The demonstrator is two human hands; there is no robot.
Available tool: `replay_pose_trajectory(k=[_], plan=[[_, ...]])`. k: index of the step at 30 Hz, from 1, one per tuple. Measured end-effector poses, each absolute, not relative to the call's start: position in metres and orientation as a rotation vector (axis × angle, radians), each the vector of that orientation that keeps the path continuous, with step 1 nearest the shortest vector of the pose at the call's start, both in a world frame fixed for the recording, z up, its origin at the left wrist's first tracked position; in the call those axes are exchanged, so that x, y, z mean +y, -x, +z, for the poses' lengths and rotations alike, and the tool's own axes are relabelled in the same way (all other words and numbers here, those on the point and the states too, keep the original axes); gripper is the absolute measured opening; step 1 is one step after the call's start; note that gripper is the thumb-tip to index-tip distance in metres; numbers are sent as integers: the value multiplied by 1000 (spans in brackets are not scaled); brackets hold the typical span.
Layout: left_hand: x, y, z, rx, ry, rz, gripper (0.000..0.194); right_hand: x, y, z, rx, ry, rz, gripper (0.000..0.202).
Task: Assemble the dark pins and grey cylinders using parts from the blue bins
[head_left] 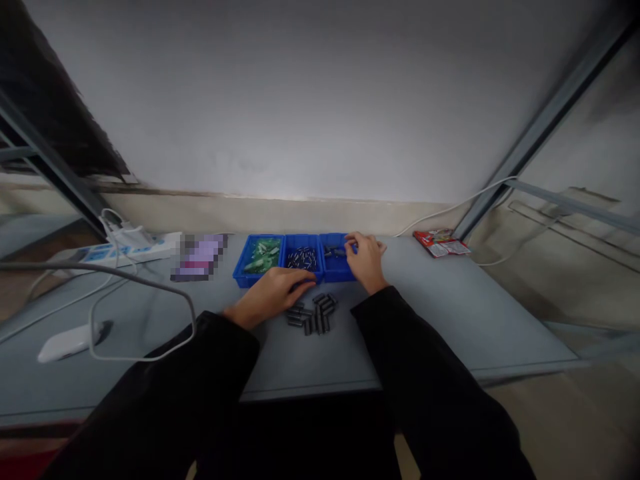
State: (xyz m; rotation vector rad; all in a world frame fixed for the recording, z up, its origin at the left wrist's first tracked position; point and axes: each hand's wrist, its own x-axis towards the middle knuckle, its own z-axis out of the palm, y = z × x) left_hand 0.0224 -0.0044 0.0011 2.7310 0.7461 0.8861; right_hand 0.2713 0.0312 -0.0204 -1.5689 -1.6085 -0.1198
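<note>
Three blue bins stand side by side on the grey table. The left bin (241, 270) holds green and pale pieces, the middle bin (302, 241) many small dark and shiny pieces, and the right bin (339, 272) a few dark cylinders. My left hand (275, 291) is at the front edge of the middle bin, thumb and fingers close together; anything between them is too small to make out. Bent over the right bin's right side is my right hand (367, 257), its fingers curled, and their grip is unclear. Dark cylinders (317, 316) lie in a group before the bins.
A white power strip (163, 247) with cables and a blurred purple item (200, 257) are at the left. Nearer lies a white object (69, 343) beside a looping grey cable (193, 307). A red packet (441, 243) is at the back right, near a metal post.
</note>
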Motion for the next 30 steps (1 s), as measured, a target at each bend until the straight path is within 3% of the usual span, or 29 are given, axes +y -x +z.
replay_pose_trajectory(k=[22,30], plan=[[-13,-36,-3,648,-2851,532,43,18,-250,-10,-1673,1422,-108,16],[-8,-33,-4,619,-2797,511,40,18,-251,-10,-1679,1416,-122,16]])
